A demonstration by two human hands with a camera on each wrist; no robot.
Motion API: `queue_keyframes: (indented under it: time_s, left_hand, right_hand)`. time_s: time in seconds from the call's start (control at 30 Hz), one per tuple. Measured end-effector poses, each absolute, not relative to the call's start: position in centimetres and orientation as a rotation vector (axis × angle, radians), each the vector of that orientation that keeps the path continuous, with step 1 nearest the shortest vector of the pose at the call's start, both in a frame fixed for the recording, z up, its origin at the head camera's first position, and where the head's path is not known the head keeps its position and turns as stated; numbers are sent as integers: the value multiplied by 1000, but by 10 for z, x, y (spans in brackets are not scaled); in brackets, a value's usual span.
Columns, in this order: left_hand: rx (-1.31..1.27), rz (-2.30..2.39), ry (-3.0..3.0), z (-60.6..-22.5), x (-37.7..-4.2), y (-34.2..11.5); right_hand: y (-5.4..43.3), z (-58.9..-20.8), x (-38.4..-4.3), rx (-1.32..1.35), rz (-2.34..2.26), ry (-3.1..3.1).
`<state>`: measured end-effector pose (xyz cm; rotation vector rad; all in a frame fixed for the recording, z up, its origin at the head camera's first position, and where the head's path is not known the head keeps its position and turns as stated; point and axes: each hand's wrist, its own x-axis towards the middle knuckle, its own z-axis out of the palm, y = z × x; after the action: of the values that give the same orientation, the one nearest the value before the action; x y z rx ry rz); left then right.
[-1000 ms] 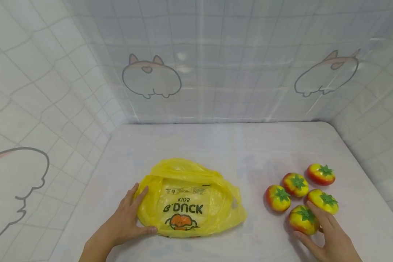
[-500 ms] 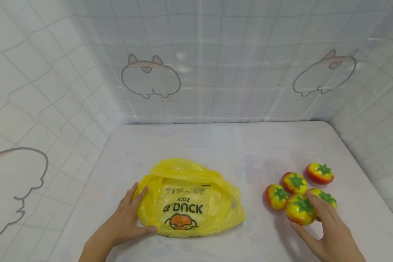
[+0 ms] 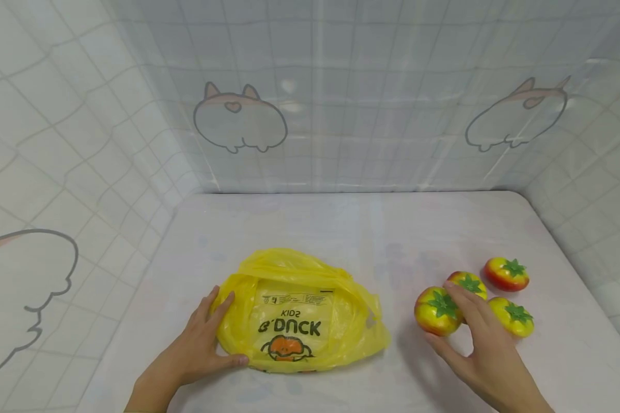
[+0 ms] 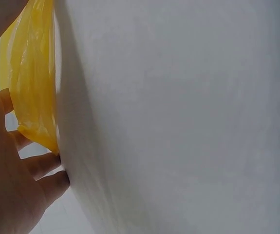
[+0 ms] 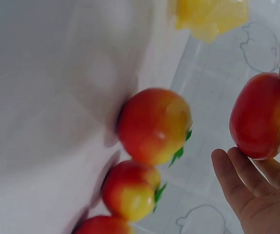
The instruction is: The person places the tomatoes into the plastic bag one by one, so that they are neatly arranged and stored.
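In the head view a yellow plastic bag (image 3: 294, 298) printed with "KIDS B.DUCK" lies flat on the table. My left hand (image 3: 193, 344) rests at the bag's left end, fingers spread along its edge and thumb at its front corner. The left wrist view has the fingers (image 4: 42, 163) touching the table beside the bag. My right hand (image 3: 488, 344) holds a glossy red-and-yellow toy tomato (image 3: 437, 312) with a green star-shaped top, between thumb and fingers. The right wrist view shows this tomato (image 5: 259, 117) raised off the table. It hides another tomato behind it in the head view.
More toy tomatoes stand on the table: one partly behind my right hand (image 3: 467, 283), one farther back (image 3: 506, 274) and one right of the hand (image 3: 514, 316). White tile-patterned sheeting (image 3: 341, 115) with cartoon animals surrounds the table (image 3: 315, 223) at back and sides.
My right hand has lifted the front toy tomato off the table and carried it leftward, over the leftmost one. My left hand and the bag have stayed in place.
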<state>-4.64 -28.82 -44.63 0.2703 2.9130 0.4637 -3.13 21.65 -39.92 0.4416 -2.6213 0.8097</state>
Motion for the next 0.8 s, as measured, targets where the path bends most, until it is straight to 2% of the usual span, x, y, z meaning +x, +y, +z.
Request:
queue_keyframes:
  time_s: [0.23, 0.8]
  left_hand:
    - [269, 459, 2907, -447, -47, -289]
    - [271, 465, 2905, -448, -47, -288]
  right_hand:
    - [198, -392, -38, 441, 805, -2663]
    - [138, -374, -67, 757, 896, -2612]
